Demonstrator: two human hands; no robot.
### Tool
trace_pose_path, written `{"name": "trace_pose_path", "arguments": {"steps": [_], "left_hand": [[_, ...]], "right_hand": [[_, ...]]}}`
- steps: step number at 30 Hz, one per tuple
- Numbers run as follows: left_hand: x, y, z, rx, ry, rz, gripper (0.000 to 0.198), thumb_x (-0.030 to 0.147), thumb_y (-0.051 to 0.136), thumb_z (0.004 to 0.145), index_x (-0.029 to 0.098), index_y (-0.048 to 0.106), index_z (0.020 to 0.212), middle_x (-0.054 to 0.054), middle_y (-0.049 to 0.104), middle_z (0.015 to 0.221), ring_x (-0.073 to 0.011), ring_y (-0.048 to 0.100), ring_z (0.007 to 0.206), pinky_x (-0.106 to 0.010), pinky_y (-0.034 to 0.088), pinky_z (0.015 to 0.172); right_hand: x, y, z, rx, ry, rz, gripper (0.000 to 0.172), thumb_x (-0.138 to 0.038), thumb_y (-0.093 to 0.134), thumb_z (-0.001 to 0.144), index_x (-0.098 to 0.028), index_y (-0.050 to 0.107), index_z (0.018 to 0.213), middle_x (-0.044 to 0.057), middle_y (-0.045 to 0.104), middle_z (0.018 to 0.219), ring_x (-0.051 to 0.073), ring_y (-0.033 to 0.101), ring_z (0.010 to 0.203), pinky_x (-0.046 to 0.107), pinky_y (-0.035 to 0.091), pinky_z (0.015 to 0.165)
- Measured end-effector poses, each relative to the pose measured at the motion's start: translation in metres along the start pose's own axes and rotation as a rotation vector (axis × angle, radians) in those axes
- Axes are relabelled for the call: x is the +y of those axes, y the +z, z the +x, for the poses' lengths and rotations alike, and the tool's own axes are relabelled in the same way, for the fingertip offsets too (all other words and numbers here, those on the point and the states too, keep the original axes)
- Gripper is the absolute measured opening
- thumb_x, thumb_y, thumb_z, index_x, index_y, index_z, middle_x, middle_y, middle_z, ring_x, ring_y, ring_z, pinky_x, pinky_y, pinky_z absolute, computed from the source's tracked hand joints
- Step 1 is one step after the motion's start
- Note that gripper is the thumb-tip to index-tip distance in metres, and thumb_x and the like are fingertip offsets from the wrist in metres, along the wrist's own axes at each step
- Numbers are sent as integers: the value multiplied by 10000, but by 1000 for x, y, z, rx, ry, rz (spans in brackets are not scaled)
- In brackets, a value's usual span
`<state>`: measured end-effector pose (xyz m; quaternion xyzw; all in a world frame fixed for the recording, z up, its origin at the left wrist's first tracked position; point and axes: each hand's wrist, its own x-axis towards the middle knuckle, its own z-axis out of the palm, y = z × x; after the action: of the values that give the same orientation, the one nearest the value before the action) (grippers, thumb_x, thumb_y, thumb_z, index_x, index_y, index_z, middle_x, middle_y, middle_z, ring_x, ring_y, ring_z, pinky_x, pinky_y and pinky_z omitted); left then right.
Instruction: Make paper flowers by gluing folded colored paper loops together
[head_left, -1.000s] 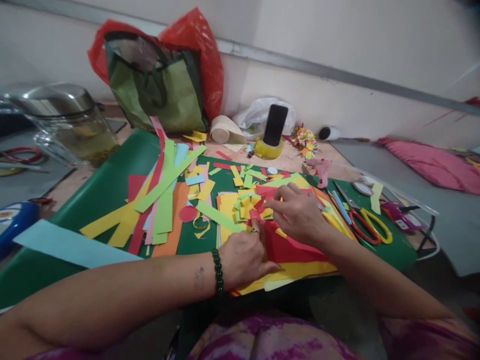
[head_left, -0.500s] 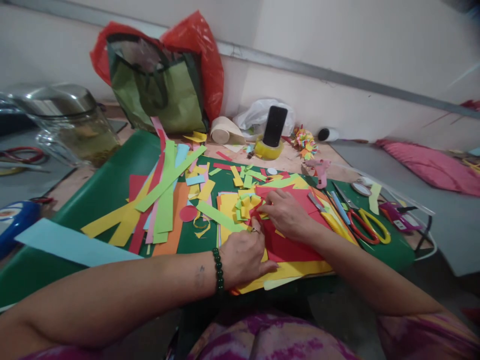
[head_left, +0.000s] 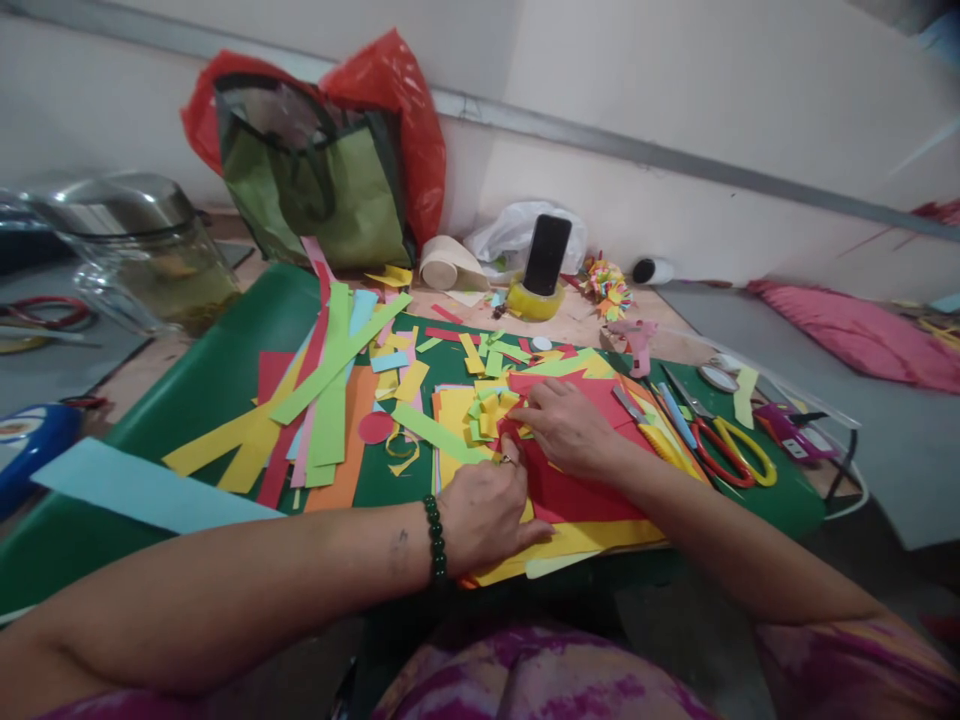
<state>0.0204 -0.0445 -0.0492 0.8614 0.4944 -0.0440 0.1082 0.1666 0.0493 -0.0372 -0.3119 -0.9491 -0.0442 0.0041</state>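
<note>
My left hand [head_left: 484,510], with a green bead bracelet [head_left: 435,540] above it, rests on the stacked paper sheets. Its index finger presses at a small red paper piece, and the thumb stretches out to the right. My right hand [head_left: 566,425] is bent down over the red sheet [head_left: 577,495], fingers closed around a small paper piece beside the left index fingertip; the fingers partly hide that piece. Just beyond the fingertips, yellow and green paper loops [head_left: 491,412] form a small cluster. Yellow sheets [head_left: 592,537] show under the red one.
Coloured paper strips [head_left: 326,400] lie on the green mat [head_left: 172,390] at left. A utility knife [head_left: 664,445], scissors [head_left: 735,450] and a pink glue gun [head_left: 637,345] are at right. Behind stand a phone [head_left: 546,255] on a tape roll [head_left: 536,298], a glass jug [head_left: 165,265] and a green bag [head_left: 315,190].
Both hands stay at the same spot by the paper loops, with only a slight shift of the right fingers. The camera view has tilted very slightly.
</note>
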Motion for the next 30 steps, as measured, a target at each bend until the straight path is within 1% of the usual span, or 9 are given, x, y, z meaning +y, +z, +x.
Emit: {"name": "trace_pose_path", "arguments": {"steps": [4, 7, 10, 17, 19, 23, 25, 27, 30], "left_hand": [[0, 1, 0, -4, -9, -23, 760, 670, 428, 878, -12, 627, 1148, -297, 631, 1193, -309, 707, 896, -350, 564, 712], [-1, 2, 0, 2, 0, -7, 761, 668, 422, 881, -8, 632, 1159, -310, 595, 1253, -310, 709, 898, -351, 567, 714], [0, 3, 0, 16, 8, 25, 790, 671, 415, 882, -20, 598, 1219, -333, 545, 1307, -311, 707, 917, -347, 567, 724], [2, 1, -1, 7, -23, 32, 868, 686, 416, 874, -59, 502, 1311, -321, 614, 1203, -303, 705, 916, -321, 556, 696], [2, 2, 0, 19, -23, 35, 881, 694, 415, 868, -57, 494, 1320, -329, 609, 1203, -302, 709, 886, -321, 551, 664], [1, 4, 0, 58, -11, 21, 857, 695, 412, 869, -17, 503, 1338, -298, 646, 1152, -291, 714, 831, -324, 544, 638], [0, 3, -1, 46, -7, 9, 816, 692, 410, 871, -2, 575, 1267, -293, 649, 1154, -296, 714, 840, -330, 550, 655], [0, 1, -1, 25, -9, 3, 767, 683, 424, 871, 9, 642, 1165, -302, 626, 1199, -307, 711, 868, -342, 559, 684], [0, -2, -1, 7, -9, 4, 728, 666, 448, 871, 15, 662, 1119, -308, 590, 1260, -315, 706, 916, -351, 565, 733]], "right_hand": [[-3, -4, -5, 35, 3, -40, 293, -130, 488, 900, -171, 718, 1078, 105, 584, 868, 232, 453, 860, 341, 326, 764], [-7, -5, -10, 20, -13, -74, 260, -151, 484, 910, -166, 733, 980, 104, 573, 842, 229, 439, 822, 338, 293, 715], [-11, -3, -13, 8, -30, -82, 244, -152, 483, 915, -152, 724, 946, 99, 578, 825, 217, 434, 788, 337, 271, 694], [-12, 1, -18, 16, -18, -66, 225, -117, 476, 899, -128, 700, 917, 111, 618, 869, 222, 471, 814, 344, 309, 723], [-10, -2, -20, 72, -15, -45, 231, -107, 475, 888, -126, 702, 924, 112, 619, 872, 226, 470, 818, 344, 326, 728], [-7, -9, -19, 196, 5, -11, 301, -100, 458, 883, -105, 697, 1066, 118, 614, 874, 234, 466, 839, 351, 362, 767], [-8, -10, -13, 154, 19, -3, 321, -101, 460, 882, -118, 701, 1094, 113, 607, 864, 235, 472, 850, 349, 368, 775], [-10, -10, -5, 52, 42, 3, 314, -111, 470, 884, -144, 715, 1077, 108, 599, 860, 235, 482, 854, 346, 366, 764], [-13, -10, 3, -82, 74, 10, 294, -141, 486, 893, -171, 730, 1053, 103, 596, 869, 232, 499, 848, 344, 360, 750]]}}
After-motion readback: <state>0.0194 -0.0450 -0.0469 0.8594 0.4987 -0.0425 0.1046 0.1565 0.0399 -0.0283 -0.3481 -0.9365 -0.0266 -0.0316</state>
